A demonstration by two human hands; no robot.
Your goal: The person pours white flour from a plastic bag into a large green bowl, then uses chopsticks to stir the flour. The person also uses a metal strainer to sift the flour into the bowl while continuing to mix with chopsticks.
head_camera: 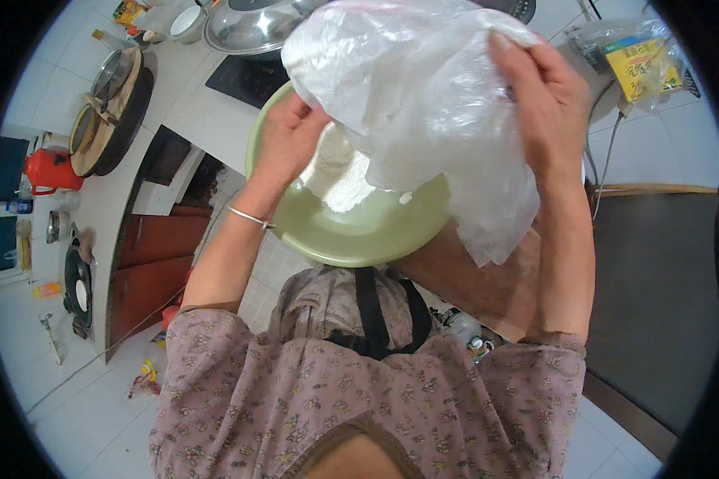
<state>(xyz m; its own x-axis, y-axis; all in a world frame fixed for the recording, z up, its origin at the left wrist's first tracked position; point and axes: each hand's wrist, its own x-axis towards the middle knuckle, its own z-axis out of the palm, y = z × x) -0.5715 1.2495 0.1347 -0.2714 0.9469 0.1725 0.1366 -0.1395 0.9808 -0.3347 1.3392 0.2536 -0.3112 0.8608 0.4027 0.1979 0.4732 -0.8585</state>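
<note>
A white translucent plastic bag (419, 102) hangs mouth-down over a large pale green basin (359, 233). White flour (338, 179) lies heaped in the basin, partly hidden behind the bag. With thumb and fingers, my right hand (545, 90) grips the bag's upper right side. My left hand (293, 138) is at the basin's left side, its curled fingers at the bag's lower left edge. The fingertips are partly covered, but they appear to pinch the plastic. A small white clump sits on the basin wall, right of the heap.
Behind the basin are a black induction cooktop (248, 81) and a steel pan lid (251, 27). Along the left counter stand a round black pan (138, 114), a red kettle (54, 170) and a gas stove (78, 275). A yellow packet (644, 69) lies at right, near a hanging cord (611, 155).
</note>
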